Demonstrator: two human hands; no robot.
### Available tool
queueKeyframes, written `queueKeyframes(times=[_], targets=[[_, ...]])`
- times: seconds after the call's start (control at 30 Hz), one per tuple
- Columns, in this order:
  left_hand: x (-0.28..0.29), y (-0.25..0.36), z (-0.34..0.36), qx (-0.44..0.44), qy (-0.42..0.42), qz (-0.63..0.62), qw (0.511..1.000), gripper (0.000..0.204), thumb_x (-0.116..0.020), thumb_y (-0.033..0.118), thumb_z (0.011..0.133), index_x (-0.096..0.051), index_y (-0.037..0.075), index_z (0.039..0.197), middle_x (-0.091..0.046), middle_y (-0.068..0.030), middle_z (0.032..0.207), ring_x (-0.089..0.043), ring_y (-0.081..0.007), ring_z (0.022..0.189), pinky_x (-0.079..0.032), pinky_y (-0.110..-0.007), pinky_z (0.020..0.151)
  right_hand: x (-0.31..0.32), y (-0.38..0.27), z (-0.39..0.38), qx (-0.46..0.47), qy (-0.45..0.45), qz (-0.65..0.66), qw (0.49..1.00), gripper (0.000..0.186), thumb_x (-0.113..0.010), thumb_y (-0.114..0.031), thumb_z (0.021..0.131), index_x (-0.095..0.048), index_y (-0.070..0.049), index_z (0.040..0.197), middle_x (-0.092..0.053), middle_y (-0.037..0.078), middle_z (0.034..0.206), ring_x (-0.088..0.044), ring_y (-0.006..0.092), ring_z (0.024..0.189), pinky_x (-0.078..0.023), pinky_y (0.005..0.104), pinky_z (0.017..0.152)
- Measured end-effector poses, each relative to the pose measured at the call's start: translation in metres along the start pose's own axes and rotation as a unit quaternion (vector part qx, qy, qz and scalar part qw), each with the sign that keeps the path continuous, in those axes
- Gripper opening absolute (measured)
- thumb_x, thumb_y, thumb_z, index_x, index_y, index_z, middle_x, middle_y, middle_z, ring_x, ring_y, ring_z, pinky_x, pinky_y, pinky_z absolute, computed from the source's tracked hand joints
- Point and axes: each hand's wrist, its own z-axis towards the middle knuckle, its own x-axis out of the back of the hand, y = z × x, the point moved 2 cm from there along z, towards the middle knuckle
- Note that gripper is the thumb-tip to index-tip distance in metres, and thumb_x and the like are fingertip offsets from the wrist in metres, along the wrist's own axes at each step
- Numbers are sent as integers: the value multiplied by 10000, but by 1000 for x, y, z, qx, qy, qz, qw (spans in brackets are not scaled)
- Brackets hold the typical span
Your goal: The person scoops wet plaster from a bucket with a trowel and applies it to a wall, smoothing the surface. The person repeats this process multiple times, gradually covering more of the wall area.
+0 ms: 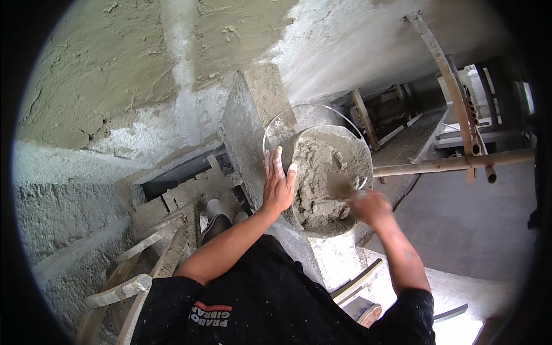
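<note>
A round bucket (292,150) filled with thick grey mortar (316,164) stands in front of me on a pale ledge. Its thin wire handle (322,106) arches up over the far side. My left hand (278,187) rests against the bucket's left side, fingers stretched out and slightly spread. Over the right part of the mortar, my right hand (372,208) is closed around a trowel, smeared by motion. The trowel's blade (340,185) points left into the mortar and is blurred too; the fingers hide most of its grip.
Rough wet plaster (115,52) coats the wall at upper left. A wooden ladder (149,253) leans at lower left, near the boards (187,192) by my feet. At right, a bamboo pole (448,165) crosses behind an upright timber (443,69).
</note>
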Motion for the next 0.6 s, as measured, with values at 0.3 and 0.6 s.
queueKeyframes(times=[0.3, 0.6], targets=[[-1, -3, -1, 22, -20, 12, 999, 722, -433, 414, 1079, -195, -47, 1581, -244, -291, 1622, -145, -468, 1539, -183, -519, 1251, -28, 8, 47, -16, -77, 136, 988, 546, -440, -517, 1055, -654, -67, 1278, -658, 250, 1297, -633, 388, 1226, -496, 514, 1059], [0, -3, -3, 55, -27, 6, 998, 739, -405, 441, 1083, -164, -37, 1593, -201, -340, 1620, -133, -487, 1535, -172, -524, 1250, 7, 63, 67, -37, -18, 43, 998, 616, -423, -544, 1047, -651, -36, 1312, -627, 203, 1377, -592, 361, 1298, -491, 465, 1084]])
